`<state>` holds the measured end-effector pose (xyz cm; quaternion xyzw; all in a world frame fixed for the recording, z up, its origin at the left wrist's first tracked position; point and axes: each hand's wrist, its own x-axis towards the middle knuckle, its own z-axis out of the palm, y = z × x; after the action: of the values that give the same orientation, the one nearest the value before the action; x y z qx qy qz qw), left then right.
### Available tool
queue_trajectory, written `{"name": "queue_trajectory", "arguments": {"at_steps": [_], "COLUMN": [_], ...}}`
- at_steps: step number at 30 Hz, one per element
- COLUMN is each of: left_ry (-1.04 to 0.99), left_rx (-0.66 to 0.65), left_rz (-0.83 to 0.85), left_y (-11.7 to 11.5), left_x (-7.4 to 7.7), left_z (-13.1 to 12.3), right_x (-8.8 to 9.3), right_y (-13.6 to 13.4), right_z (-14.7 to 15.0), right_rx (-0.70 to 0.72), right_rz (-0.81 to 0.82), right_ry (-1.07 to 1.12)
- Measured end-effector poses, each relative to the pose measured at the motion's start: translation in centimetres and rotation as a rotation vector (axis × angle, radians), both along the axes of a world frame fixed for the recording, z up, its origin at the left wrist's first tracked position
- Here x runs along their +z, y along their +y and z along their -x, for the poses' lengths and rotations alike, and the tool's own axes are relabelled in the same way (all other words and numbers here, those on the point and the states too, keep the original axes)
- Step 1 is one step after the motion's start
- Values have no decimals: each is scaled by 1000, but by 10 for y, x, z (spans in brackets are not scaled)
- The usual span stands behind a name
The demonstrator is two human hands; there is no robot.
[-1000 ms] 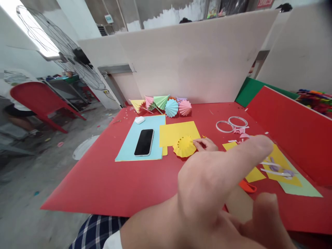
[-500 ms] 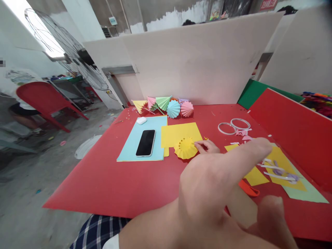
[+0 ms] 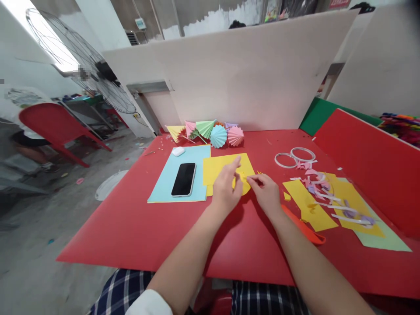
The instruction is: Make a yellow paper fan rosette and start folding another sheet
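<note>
"What takes up the most room?"

"The pale panel [image 3: 236, 83] at the back, then the red tabletop [image 3: 164, 236] in front of it. A red board [image 3: 367, 170] leans along the right side, and a multicoloured heap [image 3: 400, 127] shows behind it; I can't tell whether a box holds that."

"And on the tabletop?"

"A blue sheet [image 3: 160, 192] bears a phone and a little case. Beside it lies a yellow sheet [image 3: 213, 169]. Folded paper umbrellas [image 3: 205, 128] sit in a row near the panel."

"The hands?"

"The left hand [image 3: 227, 188] is spread over the pleated yellow paper [image 3: 246, 187], thumb and forefinger apart, hiding much of it. The right hand [image 3: 268, 194] pinches that paper's right edge between its fingertips. The paper is at the yellow sheet's near right corner."

"Smaller things?"

"The dark-screened phone [image 3: 183, 179], then two white rings [image 3: 291, 154], whose edges meet or overlap. Smallest is the rounded white case [image 3: 178, 151]; its contents are hidden."
</note>
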<state>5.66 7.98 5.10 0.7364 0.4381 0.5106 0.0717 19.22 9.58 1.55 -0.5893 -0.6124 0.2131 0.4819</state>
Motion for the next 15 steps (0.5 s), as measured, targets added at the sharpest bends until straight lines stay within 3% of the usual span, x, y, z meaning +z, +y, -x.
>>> {"name": "queue_trajectory", "arguments": {"at_steps": [2, 4, 9, 15], "left_ry": [-26, -54, -72, -12], "left_rx": [93, 110, 92, 50], "left_rz": [148, 255, 353, 327], "left_y": [15, 19, 14, 17], "left_x": [-23, -35, -37, -40], "left_z": [9, 14, 8, 7], "right_x": [0, 0, 2, -1], "right_y": [1, 1, 0, 0], "right_z": [-2, -3, -5, -2], "right_rx": [-6, -37, -69, -18], "right_rz": [16, 47, 118, 98], "right_ry": [20, 52, 106, 110]}}
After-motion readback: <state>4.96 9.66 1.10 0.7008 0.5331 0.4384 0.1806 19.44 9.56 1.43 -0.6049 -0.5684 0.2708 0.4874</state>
